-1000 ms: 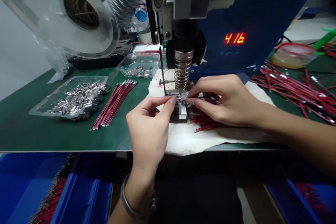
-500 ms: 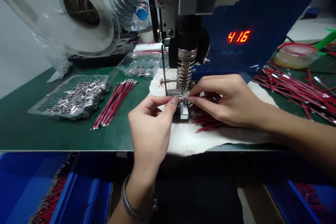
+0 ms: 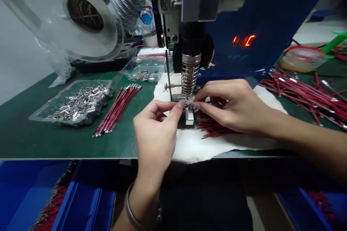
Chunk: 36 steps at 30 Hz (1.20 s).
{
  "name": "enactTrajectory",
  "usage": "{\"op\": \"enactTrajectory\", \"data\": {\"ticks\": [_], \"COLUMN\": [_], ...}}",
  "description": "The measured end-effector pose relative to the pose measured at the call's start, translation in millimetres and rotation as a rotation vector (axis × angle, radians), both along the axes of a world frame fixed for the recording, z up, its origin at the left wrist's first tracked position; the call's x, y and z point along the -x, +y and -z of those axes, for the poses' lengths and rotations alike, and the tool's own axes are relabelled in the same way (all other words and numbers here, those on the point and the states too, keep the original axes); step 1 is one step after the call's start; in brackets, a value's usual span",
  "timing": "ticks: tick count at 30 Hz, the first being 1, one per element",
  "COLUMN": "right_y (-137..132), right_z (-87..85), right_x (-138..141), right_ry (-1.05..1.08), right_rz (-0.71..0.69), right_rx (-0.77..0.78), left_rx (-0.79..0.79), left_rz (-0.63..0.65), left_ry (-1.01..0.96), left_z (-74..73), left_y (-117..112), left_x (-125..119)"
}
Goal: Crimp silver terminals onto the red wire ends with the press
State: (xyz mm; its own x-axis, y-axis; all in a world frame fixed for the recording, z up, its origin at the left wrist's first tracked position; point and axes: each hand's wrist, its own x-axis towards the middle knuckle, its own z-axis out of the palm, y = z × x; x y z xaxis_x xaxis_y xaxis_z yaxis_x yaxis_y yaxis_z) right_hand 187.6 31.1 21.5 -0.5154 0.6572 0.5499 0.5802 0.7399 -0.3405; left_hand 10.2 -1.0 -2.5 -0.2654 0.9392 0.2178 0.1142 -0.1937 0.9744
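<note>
My left hand (image 3: 155,133) is pinched shut, thumb and forefinger meeting at the small metal die (image 3: 189,113) under the press head's spring (image 3: 189,75). What it pinches is too small to make out. My right hand (image 3: 230,104) comes in from the right, fingers pinched on a thin red wire at the same spot. The fingertips of both hands almost touch below the spring. A bunch of red wires (image 3: 214,126) lies on the white cloth (image 3: 195,144) under my right hand.
A clear tray of metal terminals (image 3: 78,103) and a bundle of red-black wires (image 3: 118,106) lie left on the green mat. Many finished red wires (image 3: 303,92) are spread right. A clear reel (image 3: 67,14) stands back left. Blue bins (image 3: 54,198) sit below the table edge. The red counter display (image 3: 243,40) glows.
Both hands have stayed pinched at the die. The counter, which read 416, now shows broken digits in mid-change. The view has shifted slightly.
</note>
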Motion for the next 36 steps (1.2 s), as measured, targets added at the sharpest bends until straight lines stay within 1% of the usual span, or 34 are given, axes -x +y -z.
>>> {"op": "enactTrajectory", "data": {"ticks": [6,16,29,36], "right_y": [-0.5,-1.8,-1.2,-1.2], "right_z": [-1.1,-1.9,-2.2,-3.3], "right_x": [1.0,3.5,4.0,3.8], "right_ry": [-0.007,0.022,0.024,0.027], "right_rz": [0.01,0.046,0.052,0.045], "right_rx": [0.011,0.095,0.118,0.132], "left_rx": [0.011,0.027,0.043,0.064], "left_rz": [-0.012,-0.003,-0.002,-0.031], "left_ry": [0.006,-0.001,-0.016,0.007], "left_z": [0.2,2.8,1.6,-0.2], "left_y": [-0.1,0.0,-0.2,0.1], "left_x": [0.4,1.5,0.6,0.4]}}
